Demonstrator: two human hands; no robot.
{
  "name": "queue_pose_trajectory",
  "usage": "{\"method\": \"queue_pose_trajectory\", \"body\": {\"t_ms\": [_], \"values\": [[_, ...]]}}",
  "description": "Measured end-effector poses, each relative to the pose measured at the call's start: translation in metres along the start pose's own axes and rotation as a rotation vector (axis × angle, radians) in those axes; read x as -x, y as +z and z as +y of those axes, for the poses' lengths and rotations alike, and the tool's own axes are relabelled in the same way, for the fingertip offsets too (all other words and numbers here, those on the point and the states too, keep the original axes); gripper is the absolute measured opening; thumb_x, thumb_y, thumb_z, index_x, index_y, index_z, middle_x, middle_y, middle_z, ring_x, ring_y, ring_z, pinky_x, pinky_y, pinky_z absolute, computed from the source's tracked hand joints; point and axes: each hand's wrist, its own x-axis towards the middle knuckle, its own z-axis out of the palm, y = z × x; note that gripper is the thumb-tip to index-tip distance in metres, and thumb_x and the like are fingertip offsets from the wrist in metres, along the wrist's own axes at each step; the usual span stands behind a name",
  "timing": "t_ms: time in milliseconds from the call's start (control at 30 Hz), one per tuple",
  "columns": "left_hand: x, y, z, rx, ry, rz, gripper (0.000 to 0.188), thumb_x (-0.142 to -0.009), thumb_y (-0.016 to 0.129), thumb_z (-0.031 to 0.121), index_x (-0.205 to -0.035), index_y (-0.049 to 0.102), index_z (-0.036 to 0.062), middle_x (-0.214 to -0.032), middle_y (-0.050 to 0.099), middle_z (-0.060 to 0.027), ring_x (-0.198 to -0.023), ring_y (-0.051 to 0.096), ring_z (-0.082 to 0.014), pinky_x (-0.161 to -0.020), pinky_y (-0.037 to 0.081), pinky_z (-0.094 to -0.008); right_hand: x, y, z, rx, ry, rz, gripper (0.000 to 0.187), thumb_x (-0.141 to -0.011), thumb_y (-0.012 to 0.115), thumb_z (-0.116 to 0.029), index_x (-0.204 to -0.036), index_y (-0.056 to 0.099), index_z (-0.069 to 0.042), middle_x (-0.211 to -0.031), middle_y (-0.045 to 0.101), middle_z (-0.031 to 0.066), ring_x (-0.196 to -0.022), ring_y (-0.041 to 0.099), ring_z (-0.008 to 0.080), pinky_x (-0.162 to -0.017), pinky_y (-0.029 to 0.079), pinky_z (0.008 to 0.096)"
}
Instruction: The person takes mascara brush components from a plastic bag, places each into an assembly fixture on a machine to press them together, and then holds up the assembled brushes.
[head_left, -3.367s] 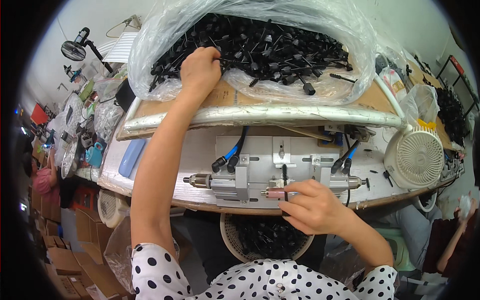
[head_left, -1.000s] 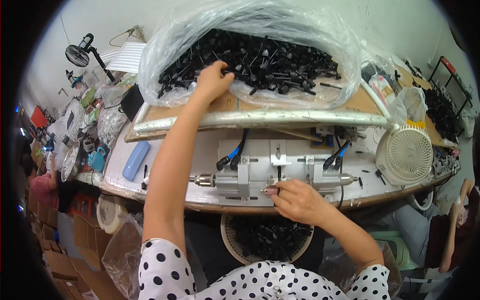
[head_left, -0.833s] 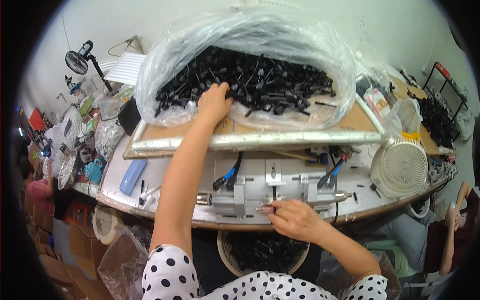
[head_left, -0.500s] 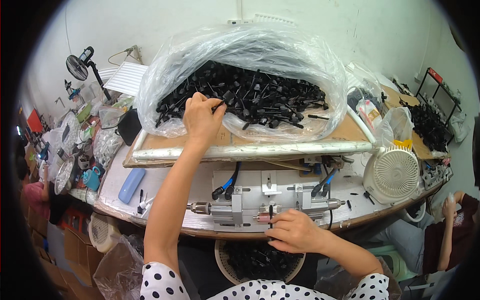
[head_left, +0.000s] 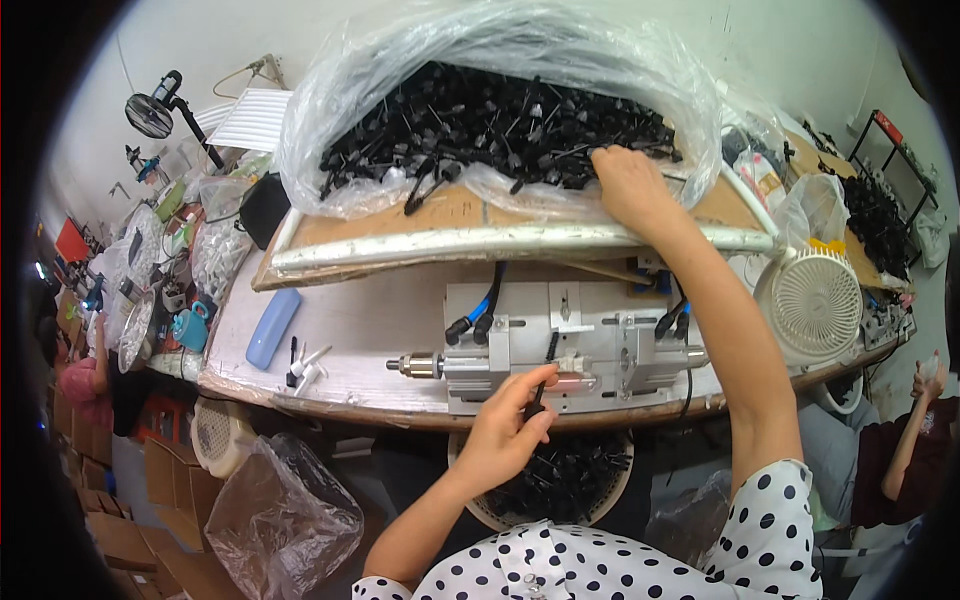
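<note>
My left hand (head_left: pixel 505 430) is at the front of the grey metal fixture (head_left: pixel 590 325) on the bench edge, pinching a thin black part (head_left: pixel 545 360) against its middle clamp. My right hand (head_left: pixel 625 185) reaches up and across to the big clear plastic bag (head_left: pixel 400 60) full of small black parts (head_left: pixel 480 120). Its fingertips rest in the pile at the bag's right end, and whether they hold a piece is hidden. Under the bench edge, a round basket (head_left: pixel 570 480) holds more black parts.
A white table fan (head_left: pixel 815 300) stands right of the fixture. A blue case (head_left: pixel 272 328) and small white bits lie on the bench's left. The bag rests on a brown board (head_left: pixel 450 215). A crumpled plastic bag (head_left: pixel 280 515) sits low left. Another person's arm (head_left: pixel 900 450) shows far right.
Earlier my left hand was in the bag and my right hand at the fixture. Now the right hand is in the bag and the left hand is at the fixture.
</note>
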Motion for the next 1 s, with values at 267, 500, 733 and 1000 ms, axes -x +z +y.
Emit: {"method": "queue_pose_trajectory", "body": {"t_ms": [267, 500, 733, 1000], "values": [[0.003, 0.034, -0.044, -0.704, 0.432, 0.249, 0.033, -0.073, 0.063, -0.002, -0.105, 0.053, -0.0033, -0.116, 0.045, -0.0215, -0.097, 0.055, -0.0330, -0.076, 0.049, -0.0349, 0.016, -0.030, 0.034, -0.141, 0.014, -0.060, 0.015, -0.070, 0.051, 0.003, -0.083, 0.055, -0.003, -0.080, 0.062, 0.0191, -0.080, 0.059, 0.0353, -0.070, 0.045, 0.0432], [-0.011, 0.044, -0.044, -0.838, 0.464, 0.203, 0.033, -0.075, 0.059, -0.001, -0.106, 0.050, -0.0100, -0.116, 0.044, -0.0245, -0.098, 0.053, -0.0400, -0.081, 0.047, -0.0388, 0.038, -0.053, 0.024, -0.258, 0.024, -0.200, 0.025, -0.081, 0.049, -0.021, -0.081, 0.062, 0.001, -0.079, 0.060, 0.0201, -0.077, 0.057, 0.0361, -0.072, 0.044, 0.0417], [-0.009, 0.050, -0.039, -1.226, 0.367, 0.123, 0.035, -0.076, 0.059, 0.004, -0.106, 0.049, -0.0128, -0.118, 0.044, -0.0253, -0.085, 0.058, -0.0327, -0.070, 0.050, -0.0327, 0.029, -0.047, -0.003, -0.075, 0.165, -0.194, 0.041, -0.082, 0.054, -0.036, -0.071, 0.062, 0.003, -0.061, 0.058, 0.0197, -0.060, 0.057, 0.0363, -0.061, 0.044, 0.0444], [-0.012, 0.045, -0.044, -1.420, 0.539, 0.111, 0.046, -0.059, 0.057, -0.003, -0.102, 0.051, -0.0168, -0.117, 0.043, -0.0296, -0.070, 0.056, -0.0219, -0.058, 0.052, -0.0246, 0.018, -0.036, 0.019, -0.260, 0.087, 0.094, 0.012, -0.077, 0.057, -0.012, -0.084, 0.062, -0.004, -0.080, 0.063, 0.0127, -0.079, 0.059, 0.0310, -0.071, 0.045, 0.0390]]}}
